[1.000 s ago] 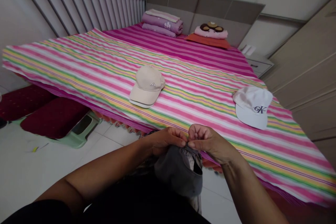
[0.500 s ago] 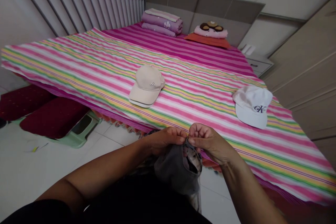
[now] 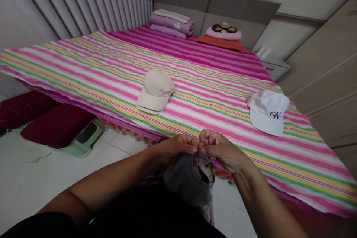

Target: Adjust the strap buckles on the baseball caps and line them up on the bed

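Two caps already lie flat on the striped bed (image 3: 83, 67): a beige cap (image 3: 155, 91) near its middle and a white cap (image 3: 268, 112) out at about three o'clock from it, well apart. Neither is touched. A third, the grey cap (image 3: 187, 182), is in our hands, held in the air just short of the bed's near edge, above the floor, at roughly six o'clock from the beige one. Judging by how things lie, we take the work on this third cap to be partway: it hangs crumpled, its opening turned toward us, and it has not been laid down with the others.

Our left hand (image 3: 174, 148) and right hand (image 3: 220, 149) meet knuckle to knuckle over the cap's upper rim. Both are closed tight, thumb and fingertips pinching the same small part at the rim where the two hands touch. It may be the strap or buckle at the back, but the view is too dim and the fingers cover too much for us to be sure. Both forearms come in from the lower edge of the view and converge, wrists bent slightly down, so that the cap's body droops below the pinch.

Folded bedding (image 3: 171, 24) sits far off at twelve o'clock by the headboard.
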The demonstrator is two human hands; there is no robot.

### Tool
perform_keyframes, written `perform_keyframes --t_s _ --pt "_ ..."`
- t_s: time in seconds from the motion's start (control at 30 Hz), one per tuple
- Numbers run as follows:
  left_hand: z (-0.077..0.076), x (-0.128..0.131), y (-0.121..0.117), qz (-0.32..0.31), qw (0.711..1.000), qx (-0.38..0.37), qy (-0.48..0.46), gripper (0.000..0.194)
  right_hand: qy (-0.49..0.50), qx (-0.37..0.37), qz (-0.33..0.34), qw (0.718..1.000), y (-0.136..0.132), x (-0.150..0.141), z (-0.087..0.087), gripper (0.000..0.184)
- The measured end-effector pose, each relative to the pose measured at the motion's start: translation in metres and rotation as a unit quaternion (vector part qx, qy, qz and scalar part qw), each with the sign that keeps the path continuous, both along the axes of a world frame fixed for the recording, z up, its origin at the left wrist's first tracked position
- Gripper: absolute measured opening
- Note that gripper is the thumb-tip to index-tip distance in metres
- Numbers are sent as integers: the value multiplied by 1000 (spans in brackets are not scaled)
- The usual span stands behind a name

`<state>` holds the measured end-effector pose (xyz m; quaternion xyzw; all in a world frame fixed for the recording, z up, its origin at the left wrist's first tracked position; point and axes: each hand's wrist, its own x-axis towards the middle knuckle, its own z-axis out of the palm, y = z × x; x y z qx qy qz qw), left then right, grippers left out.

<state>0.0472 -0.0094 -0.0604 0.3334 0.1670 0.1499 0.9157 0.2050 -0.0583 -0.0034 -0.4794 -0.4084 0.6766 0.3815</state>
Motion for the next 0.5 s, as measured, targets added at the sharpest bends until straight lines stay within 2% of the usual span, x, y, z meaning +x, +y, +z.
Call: perform_keyframes --t_s 0.5 --pt "5 -2 0 6 999 9 31 12 -20 27 10 999 -2 3 4 31"
